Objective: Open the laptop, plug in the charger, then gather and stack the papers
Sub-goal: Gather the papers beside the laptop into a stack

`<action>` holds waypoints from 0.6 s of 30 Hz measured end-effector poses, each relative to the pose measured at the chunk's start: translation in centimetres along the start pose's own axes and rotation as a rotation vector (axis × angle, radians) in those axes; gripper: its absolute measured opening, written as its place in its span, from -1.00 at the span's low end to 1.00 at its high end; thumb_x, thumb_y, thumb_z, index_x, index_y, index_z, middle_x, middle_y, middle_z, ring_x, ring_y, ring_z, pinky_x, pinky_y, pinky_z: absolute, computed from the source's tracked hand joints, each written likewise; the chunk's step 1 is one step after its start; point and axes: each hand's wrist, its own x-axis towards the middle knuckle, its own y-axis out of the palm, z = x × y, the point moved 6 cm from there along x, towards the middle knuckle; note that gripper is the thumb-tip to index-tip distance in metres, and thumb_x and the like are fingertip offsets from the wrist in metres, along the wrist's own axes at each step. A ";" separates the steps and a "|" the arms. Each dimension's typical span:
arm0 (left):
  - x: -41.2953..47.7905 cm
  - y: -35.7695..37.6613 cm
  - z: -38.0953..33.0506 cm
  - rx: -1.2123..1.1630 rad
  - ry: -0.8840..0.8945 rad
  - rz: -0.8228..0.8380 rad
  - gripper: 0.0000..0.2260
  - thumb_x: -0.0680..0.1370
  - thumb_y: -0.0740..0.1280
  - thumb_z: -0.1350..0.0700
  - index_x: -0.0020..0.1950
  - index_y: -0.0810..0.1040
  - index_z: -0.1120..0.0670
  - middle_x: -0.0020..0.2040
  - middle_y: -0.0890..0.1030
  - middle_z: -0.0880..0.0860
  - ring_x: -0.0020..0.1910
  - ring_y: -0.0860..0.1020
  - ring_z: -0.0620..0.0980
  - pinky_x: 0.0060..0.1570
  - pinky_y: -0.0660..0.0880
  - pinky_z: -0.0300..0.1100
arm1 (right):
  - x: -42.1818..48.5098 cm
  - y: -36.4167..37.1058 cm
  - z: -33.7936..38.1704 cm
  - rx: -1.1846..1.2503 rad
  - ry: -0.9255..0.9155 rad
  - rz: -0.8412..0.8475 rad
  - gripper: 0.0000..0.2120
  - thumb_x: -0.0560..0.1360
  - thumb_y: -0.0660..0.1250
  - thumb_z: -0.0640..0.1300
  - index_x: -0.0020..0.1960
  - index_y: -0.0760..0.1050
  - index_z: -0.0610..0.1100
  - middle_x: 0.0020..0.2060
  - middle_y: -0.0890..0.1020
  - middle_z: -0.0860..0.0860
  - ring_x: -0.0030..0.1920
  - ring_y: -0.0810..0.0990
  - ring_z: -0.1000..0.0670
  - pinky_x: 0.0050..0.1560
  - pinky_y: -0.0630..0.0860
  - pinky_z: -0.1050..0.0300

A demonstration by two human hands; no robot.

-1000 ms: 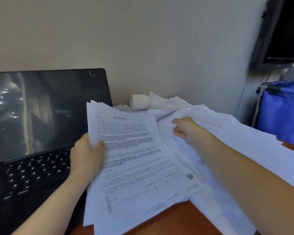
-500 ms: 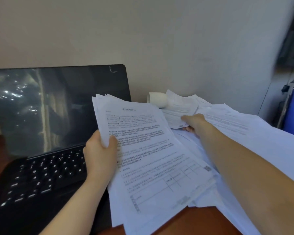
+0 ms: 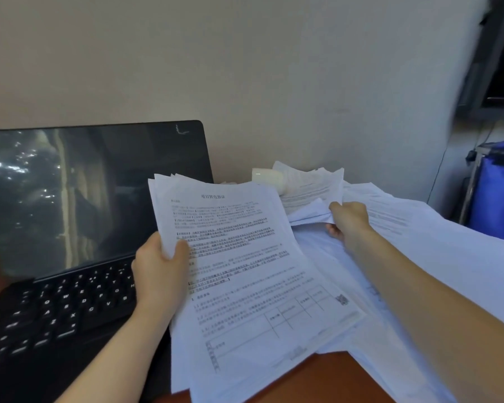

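The laptop [image 3: 85, 199] stands open at the left of the frame with a dark screen. I see no charger, so I cannot tell if it is plugged in.

The left hand [image 3: 160, 274] grips the gathered stack of papers [image 3: 245, 271] at its left edge, thumb on top. The stack's long axis runs from the upper centre to the lower centre of the frame, leaning a little to the right.

The right hand [image 3: 348, 221] is just right of the stack's top and pinches some loose sheets [image 3: 312, 196] by their lower corner. It is the nearer hand to the scattered papers [image 3: 448, 257] that cover the desk [image 3: 317, 379] at the right. I judge that the pinched sheets must travel left and down onto the stack.

The top sheet has a centred Chinese heading, too blurred to read with certainty, a table, and a QR code at the lower right. Some keyboard letters, such as W, E and R, are legible.
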 end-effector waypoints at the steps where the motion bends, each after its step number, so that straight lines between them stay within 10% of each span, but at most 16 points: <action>1: 0.0 0.0 0.0 0.000 -0.004 0.002 -0.90 0.54 0.26 0.24 -0.09 0.54 0.07 -0.21 0.56 -0.15 -0.23 0.52 -0.21 -0.34 0.36 -0.31 | -0.2 -0.2 -0.2 0.002 -0.006 -0.002 -0.87 0.52 0.18 -0.24 -0.20 0.41 -0.22 -0.24 0.46 -0.11 -0.47 0.41 -0.04 -0.61 0.40 0.31; 8: 0.3 0.5 0.8 -0.001 -0.039 0.038 -0.89 0.54 0.26 0.23 -0.06 0.56 0.07 -0.18 0.59 -0.12 -0.18 0.56 -0.13 -0.26 0.44 -0.21 | -0.8 1.1 -1.2 -0.018 0.075 0.260 -0.76 0.47 0.31 -0.35 0.12 0.49 -0.23 0.09 0.58 -0.12 -0.06 0.62 -0.09 -0.44 0.59 0.19; 18: 0.3 0.5 0.6 0.027 -0.053 0.058 -0.87 0.56 0.27 0.21 0.05 0.58 0.12 -0.07 0.61 0.00 -0.09 0.58 0.03 -0.08 0.48 -0.10 | -1.5 -0.7 3.9 -0.446 -0.264 -0.003 -0.92 0.44 0.18 -0.31 -0.23 0.37 -0.24 -0.31 0.42 -0.11 -0.27 0.39 -0.10 -0.34 0.26 0.15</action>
